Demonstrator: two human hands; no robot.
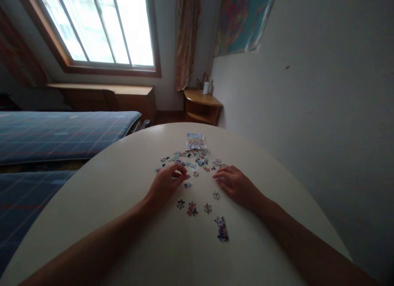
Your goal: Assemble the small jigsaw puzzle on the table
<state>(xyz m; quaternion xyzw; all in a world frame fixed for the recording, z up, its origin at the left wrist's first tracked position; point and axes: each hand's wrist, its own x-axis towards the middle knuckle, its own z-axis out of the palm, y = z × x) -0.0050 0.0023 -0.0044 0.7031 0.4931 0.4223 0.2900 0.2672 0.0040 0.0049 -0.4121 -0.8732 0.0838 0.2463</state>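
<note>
On the table [191, 263], nearer the camera than the right hand [237, 185], I see one joined strip [222, 229] of jigsaw. Beyond it, between the forearms and short of the hands, three items form a row: left piece [180, 204], middle piece [192, 209] and right piece [207, 208]. The middle one is largest. One green-edged piece [216, 195] lies just beside the right fingers, on their near side.

Hand state: the left hand [164, 181] bends thumb and forefinger toward each other at one small piece [188, 176]; I cannot tell whether it is pinched. The right hand is loosely curled, low over the tabletop. The hands are apart, with two loose pieces [196, 174] between them, nearer the left.

Directly beyond the hands, I find one heap [202, 161], too dense to count, in the way of forward travel. Behind it lies one card [195, 141], near the table's far rounded edge.

Lateral room: tabletop extends outward from each hand to the curved edge. Past it, right: one wall [308, 113]. Left: two plaid mattresses [61, 132]. Farthest: one corner stand [201, 98], one desk [135, 90], two curtains [186, 40], one window [101, 27], one poster [243, 21].
</note>
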